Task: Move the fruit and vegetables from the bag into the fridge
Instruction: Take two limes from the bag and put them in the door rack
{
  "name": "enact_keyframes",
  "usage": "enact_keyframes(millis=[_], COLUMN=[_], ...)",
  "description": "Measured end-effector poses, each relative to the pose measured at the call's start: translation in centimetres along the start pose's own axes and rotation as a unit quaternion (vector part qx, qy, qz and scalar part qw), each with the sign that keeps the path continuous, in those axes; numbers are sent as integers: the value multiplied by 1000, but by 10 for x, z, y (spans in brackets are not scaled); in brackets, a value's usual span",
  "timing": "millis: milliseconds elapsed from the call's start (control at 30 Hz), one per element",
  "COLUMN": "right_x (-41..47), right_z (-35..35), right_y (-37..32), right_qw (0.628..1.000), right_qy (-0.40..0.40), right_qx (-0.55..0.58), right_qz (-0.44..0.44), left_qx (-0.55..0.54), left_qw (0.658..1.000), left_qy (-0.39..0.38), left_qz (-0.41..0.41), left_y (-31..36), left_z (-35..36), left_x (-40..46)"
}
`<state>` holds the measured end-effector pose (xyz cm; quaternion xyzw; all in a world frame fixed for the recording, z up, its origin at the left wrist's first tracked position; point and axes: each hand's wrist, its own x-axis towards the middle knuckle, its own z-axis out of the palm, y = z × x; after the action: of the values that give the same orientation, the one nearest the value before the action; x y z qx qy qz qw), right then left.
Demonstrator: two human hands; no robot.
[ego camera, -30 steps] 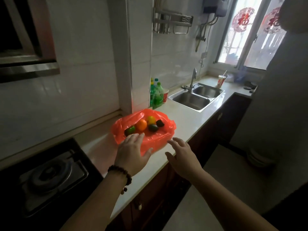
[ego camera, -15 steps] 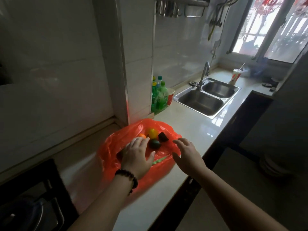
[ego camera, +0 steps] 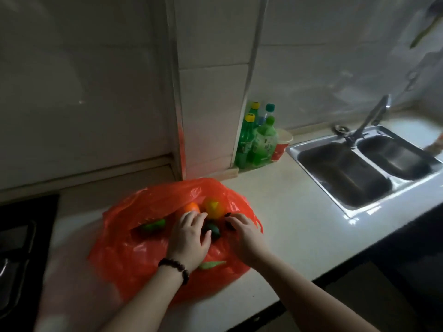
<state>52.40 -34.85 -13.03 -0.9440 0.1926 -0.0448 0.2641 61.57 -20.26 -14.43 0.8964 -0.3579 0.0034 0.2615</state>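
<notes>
**Bag still full, both hands at the produce, nothing moved yet**

Nearest: two bare forearms reach in over the white counter [ego camera: 275, 212]. A pale green piece [ego camera: 212, 265] shows through the near side of the red plastic bag [ego camera: 124, 255], which lies spread open on the counter.

Left hand [ego camera: 189, 238], beaded bracelet at the wrist, rests palm down inside the bag, fingers loosely spread, tips touching the orange fruit [ego camera: 191, 207]. Not closed on anything that can be seen.

Right hand [ego camera: 247, 232] curls over a dark item [ego camera: 227, 214] at the bag's right edge; fingers bent, but whether they actually pinch it cannot be told.

Between the hands: dark green fruit [ego camera: 212, 230]. Left of them: a green piece [ego camera: 153, 225]. Just beyond: a yellow fruit [ego camera: 213, 208].

Far: green bottles [ego camera: 261, 142] against the tiled wall, double sink [ego camera: 366, 168] at far right.

Progress judgement: first pick-up only starting. All visible produce remains in the bag; fridge not in view, so every transfer is left to do
</notes>
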Motion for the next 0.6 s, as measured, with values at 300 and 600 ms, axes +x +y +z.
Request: enact_keyframes(millis=[300, 600], right_x=[35, 50], right_z=[16, 21], right_y=[37, 68], right_qw=[989, 998], right_qy=[-60, -50], right_qx=[12, 26], right_qz=[-134, -27], left_qx=[0, -39], left_qw=[993, 978], left_qy=[39, 4], left_qz=[-107, -205], left_y=[18, 28], left_z=[44, 81], left_x=[0, 7])
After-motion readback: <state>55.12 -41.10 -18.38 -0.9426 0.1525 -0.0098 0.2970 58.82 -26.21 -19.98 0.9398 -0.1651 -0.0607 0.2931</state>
